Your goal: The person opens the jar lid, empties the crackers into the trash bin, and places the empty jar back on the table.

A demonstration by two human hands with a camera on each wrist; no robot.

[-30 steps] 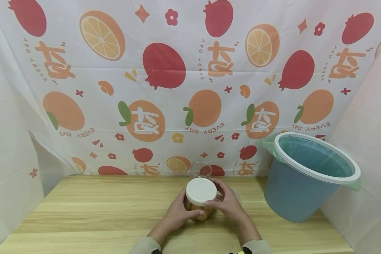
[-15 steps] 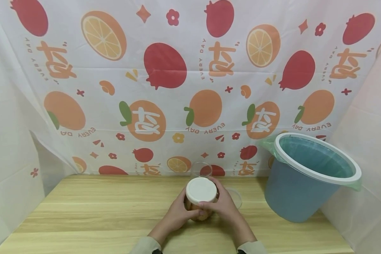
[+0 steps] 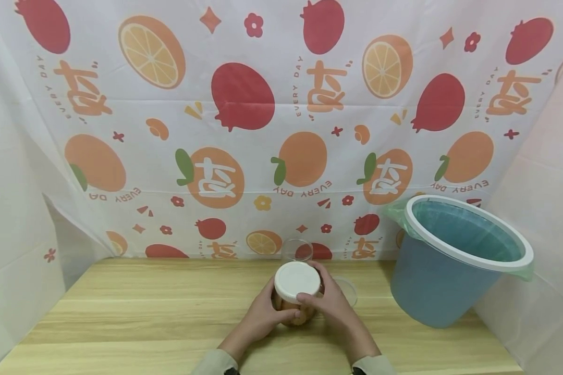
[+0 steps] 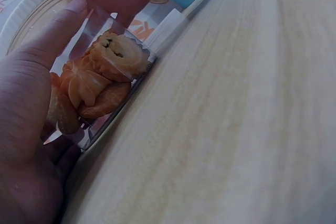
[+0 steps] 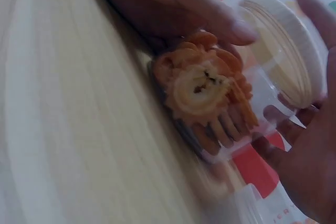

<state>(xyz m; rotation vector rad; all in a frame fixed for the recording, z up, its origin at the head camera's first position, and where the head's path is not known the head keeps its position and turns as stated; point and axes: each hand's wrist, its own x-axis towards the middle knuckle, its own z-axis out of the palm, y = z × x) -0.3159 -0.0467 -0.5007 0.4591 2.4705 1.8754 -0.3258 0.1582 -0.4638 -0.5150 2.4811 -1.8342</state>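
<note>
A clear jar [image 4: 97,19] with a cream-white screw lid [image 3: 297,281] stands upright on the wooden table. Inside, golden cookies [image 4: 118,56] fill its lower part, one a round swirl with dark bits. My left hand [image 3: 261,315] grips the jar's body from the left, thumb across the front. On the other side my right hand [image 3: 332,302] spans the lid, its thumb at the front edge and its fingers round the far side. In the right wrist view the lid [image 5: 294,51] sits on the jar between the right thumb and fingers.
Behind the jar stands a clear, round-rimmed container [image 3: 297,250]. Another clear round piece [image 3: 348,291] lies right of it, partly behind the right hand. A blue bin [image 3: 443,281] with a green liner stands at the right, before a fruit-print cloth [image 3: 262,156].
My right hand has shifted slightly left around the lid, its thumb moving along the front edge and its wrist swinging inward. The left hand and jar stay put.
</note>
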